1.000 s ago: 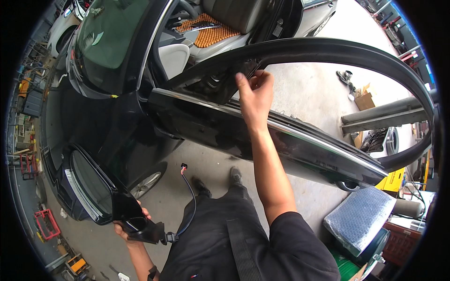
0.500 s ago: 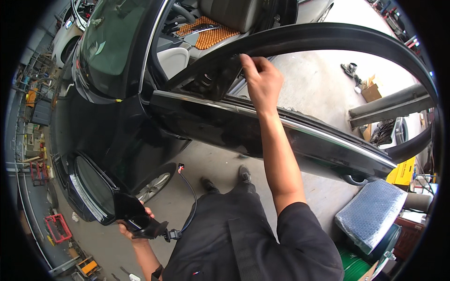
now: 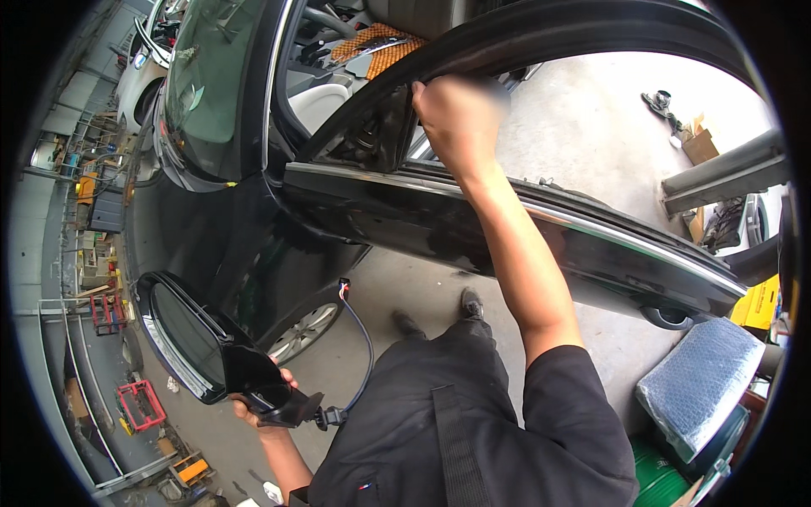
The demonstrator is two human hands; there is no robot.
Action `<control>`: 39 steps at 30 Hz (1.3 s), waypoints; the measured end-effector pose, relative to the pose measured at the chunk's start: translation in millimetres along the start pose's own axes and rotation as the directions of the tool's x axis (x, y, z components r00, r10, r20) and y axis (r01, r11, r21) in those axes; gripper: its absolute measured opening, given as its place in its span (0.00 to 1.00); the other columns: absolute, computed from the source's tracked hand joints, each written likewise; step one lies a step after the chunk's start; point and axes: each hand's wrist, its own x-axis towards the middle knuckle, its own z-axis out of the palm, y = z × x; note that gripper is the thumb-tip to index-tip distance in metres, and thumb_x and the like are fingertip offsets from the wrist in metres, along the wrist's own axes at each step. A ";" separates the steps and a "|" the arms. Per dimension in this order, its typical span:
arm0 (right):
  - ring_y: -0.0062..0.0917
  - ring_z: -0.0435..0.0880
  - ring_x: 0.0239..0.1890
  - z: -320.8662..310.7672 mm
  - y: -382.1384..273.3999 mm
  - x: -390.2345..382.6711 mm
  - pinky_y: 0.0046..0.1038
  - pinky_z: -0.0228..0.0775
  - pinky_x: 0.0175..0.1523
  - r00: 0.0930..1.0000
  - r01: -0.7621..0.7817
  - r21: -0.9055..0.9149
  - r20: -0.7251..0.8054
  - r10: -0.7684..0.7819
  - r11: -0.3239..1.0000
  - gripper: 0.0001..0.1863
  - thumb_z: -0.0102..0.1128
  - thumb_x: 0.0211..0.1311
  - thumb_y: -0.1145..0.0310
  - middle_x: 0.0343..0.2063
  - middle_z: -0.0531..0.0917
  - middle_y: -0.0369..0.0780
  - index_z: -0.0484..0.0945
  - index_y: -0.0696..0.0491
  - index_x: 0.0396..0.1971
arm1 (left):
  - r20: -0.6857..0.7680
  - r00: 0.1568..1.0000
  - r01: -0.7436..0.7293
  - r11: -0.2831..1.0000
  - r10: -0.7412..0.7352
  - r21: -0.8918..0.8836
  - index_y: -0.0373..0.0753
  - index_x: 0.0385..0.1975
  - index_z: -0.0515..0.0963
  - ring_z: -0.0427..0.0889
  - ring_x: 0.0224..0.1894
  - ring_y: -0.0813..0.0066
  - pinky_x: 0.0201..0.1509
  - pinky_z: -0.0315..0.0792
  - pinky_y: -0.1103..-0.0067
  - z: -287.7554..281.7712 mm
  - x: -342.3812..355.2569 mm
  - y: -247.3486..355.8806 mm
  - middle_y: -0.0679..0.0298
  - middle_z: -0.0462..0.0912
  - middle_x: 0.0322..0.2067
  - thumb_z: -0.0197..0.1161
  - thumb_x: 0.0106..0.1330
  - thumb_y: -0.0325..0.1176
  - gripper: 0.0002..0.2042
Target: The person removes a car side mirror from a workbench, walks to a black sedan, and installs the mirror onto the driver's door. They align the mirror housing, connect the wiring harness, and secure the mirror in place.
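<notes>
Low on our left, our left hand (image 3: 267, 428) is holding a black side mirror (image 3: 203, 355), its fingers and thumb wrapping the narrow part of the housing near the mount. The mirror is hanging tilted beside the car's front wheel (image 3: 308, 331), its glass facing up toward us. A thin cable (image 3: 368, 346) is curving up from the mount in front of our dark trousers (image 3: 448, 372) and ending in a small connector (image 3: 344, 287).

Our right hand (image 3: 460, 122) is reaching over the open black door (image 3: 397, 221), with its thumb at the rear edge of the dark triangular corner (image 3: 367, 135) of the window frame (image 3: 583, 29). Its fingers are curling inward, but blur is covering them, so we cannot tell whether they are gripping anything.

Behind the door, an orange beaded cover (image 3: 393, 61) is lying on the car seat (image 3: 422, 15). To our right, a silvery bubble-wrapped bundle (image 3: 701, 380) is sitting beyond the door's far end, above a green drum (image 3: 659, 475).
</notes>
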 end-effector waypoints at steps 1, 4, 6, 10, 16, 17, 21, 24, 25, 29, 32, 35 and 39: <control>0.40 0.81 0.20 0.2 -0.2 0.7 0.39 0.71 0.26 0.999 0.021 -0.053 0.028 -0.019 0.998 0.17 0.65 0.58 0.62 0.16 0.79 0.44 0.75 0.55 0.15 | -0.011 1.000 -0.002 1.000 0.002 0.004 0.32 0.65 0.63 0.80 0.44 0.52 0.42 0.81 0.63 2.3 -0.8 -0.1 0.49 0.74 0.54 0.66 0.53 0.68 0.50; 0.40 0.81 0.21 8.2 -0.5 -1.8 0.39 0.71 0.26 0.999 0.008 -0.016 -0.034 -0.009 1.000 0.17 0.65 0.57 0.61 0.16 0.80 0.44 0.75 0.55 0.15 | -0.035 0.999 -0.009 1.000 0.009 0.010 0.32 0.65 0.63 0.80 0.43 0.52 0.41 0.80 0.63 8.8 -2.1 -1.0 0.49 0.74 0.54 0.66 0.53 0.68 0.49; 0.40 0.82 0.22 10.4 0.4 -5.0 0.39 0.72 0.27 0.999 -0.046 0.001 -0.016 0.046 0.999 0.16 0.64 0.57 0.61 0.17 0.80 0.43 0.77 0.55 0.16 | -0.044 0.999 -0.008 1.000 0.008 0.008 0.32 0.64 0.63 0.80 0.43 0.52 0.40 0.80 0.63 8.9 -3.4 -2.8 0.48 0.74 0.54 0.66 0.53 0.68 0.49; 0.42 0.84 0.26 19.1 14.0 -22.7 0.40 0.75 0.33 0.982 -0.181 0.104 -0.029 0.184 0.978 0.14 0.64 0.58 0.60 0.21 0.83 0.43 0.81 0.55 0.21 | -0.028 0.999 -0.021 1.000 0.021 -0.009 0.32 0.64 0.64 0.81 0.44 0.51 0.40 0.81 0.62 8.9 -4.9 -4.3 0.48 0.74 0.55 0.65 0.54 0.67 0.48; 0.41 0.85 0.34 19.0 34.8 -54.9 0.38 0.76 0.40 0.945 -0.300 0.115 0.172 0.278 0.947 0.07 0.62 0.58 0.67 0.29 0.85 0.45 0.84 0.54 0.31 | -0.007 1.000 -0.012 0.999 0.012 -0.047 0.32 0.65 0.64 0.81 0.45 0.49 0.41 0.81 0.61 15.1 0.3 -6.2 0.47 0.74 0.55 0.65 0.56 0.66 0.47; 0.40 0.86 0.35 18.2 33.2 -55.6 0.38 0.77 0.40 0.946 -0.296 0.135 0.176 0.271 0.946 0.07 0.62 0.58 0.68 0.30 0.85 0.45 0.83 0.54 0.32 | -0.002 1.000 -0.006 0.999 0.006 -0.052 0.32 0.65 0.64 0.80 0.45 0.49 0.42 0.81 0.61 17.1 0.2 -6.3 0.47 0.74 0.55 0.65 0.56 0.66 0.47; 0.36 0.85 0.33 14.3 17.6 -51.4 0.34 0.77 0.40 0.901 -0.396 0.375 0.336 0.275 0.838 0.07 0.65 0.57 0.68 0.28 0.83 0.43 0.83 0.55 0.33 | 0.009 1.000 -0.023 0.998 0.023 -0.057 0.33 0.66 0.63 0.80 0.46 0.49 0.44 0.80 0.61 19.7 2.4 -3.3 0.46 0.73 0.55 0.65 0.56 0.66 0.47; 0.34 0.85 0.29 21.8 19.6 -48.5 0.33 0.75 0.37 0.872 -0.464 0.438 0.377 0.312 0.770 0.11 0.69 0.57 0.64 0.27 0.84 0.43 0.84 0.56 0.31 | 0.025 0.999 -0.045 0.997 0.047 -0.057 0.34 0.66 0.64 0.79 0.47 0.49 0.45 0.80 0.60 27.2 3.5 -1.4 0.47 0.73 0.56 0.64 0.56 0.66 0.46; 0.34 0.85 0.29 23.6 21.2 -47.4 0.32 0.75 0.37 0.864 -0.477 0.432 0.389 0.319 0.766 0.11 0.69 0.57 0.63 0.26 0.84 0.43 0.84 0.56 0.30 | 0.020 0.999 -0.037 0.998 0.038 -0.051 0.35 0.66 0.64 0.80 0.47 0.49 0.45 0.80 0.60 29.5 3.4 0.5 0.47 0.73 0.56 0.64 0.56 0.66 0.46; 0.32 0.84 0.26 27.7 32.6 -43.7 0.31 0.74 0.36 0.815 -0.536 0.377 0.464 0.347 0.756 0.10 0.69 0.58 0.64 0.22 0.84 0.42 0.84 0.56 0.30 | 0.001 1.000 -0.017 1.000 0.017 -0.016 0.35 0.65 0.64 0.80 0.46 0.50 0.43 0.81 0.60 34.3 0.5 0.0 0.47 0.74 0.55 0.64 0.56 0.66 0.46; 0.30 0.84 0.25 24.5 28.7 -43.6 0.31 0.74 0.35 0.812 -0.549 0.443 0.486 0.324 0.709 0.11 0.69 0.59 0.63 0.21 0.84 0.42 0.84 0.56 0.30 | -0.015 1.000 -0.013 1.000 0.014 0.019 0.34 0.65 0.64 0.81 0.46 0.50 0.42 0.81 0.61 38.9 -1.5 -3.9 0.46 0.74 0.55 0.64 0.57 0.66 0.46; 0.33 0.84 0.28 28.6 32.0 -47.1 0.32 0.74 0.35 0.859 -0.454 0.431 0.444 0.255 0.780 0.12 0.70 0.57 0.62 0.23 0.83 0.42 0.82 0.56 0.29 | -0.025 1.000 -0.011 0.999 0.012 0.032 0.33 0.65 0.64 0.81 0.45 0.50 0.41 0.82 0.60 46.4 0.1 -5.6 0.46 0.74 0.55 0.64 0.57 0.66 0.46; 0.37 0.84 0.29 32.5 32.6 -47.4 0.35 0.74 0.36 0.858 -0.426 0.385 0.460 0.230 0.819 0.14 0.71 0.54 0.60 0.24 0.83 0.43 0.80 0.56 0.28 | 0.034 0.999 0.026 1.000 -0.025 -0.012 0.41 0.68 0.62 0.79 0.48 0.50 0.45 0.80 0.59 45.9 0.3 -6.1 0.46 0.72 0.58 0.64 0.60 0.62 0.42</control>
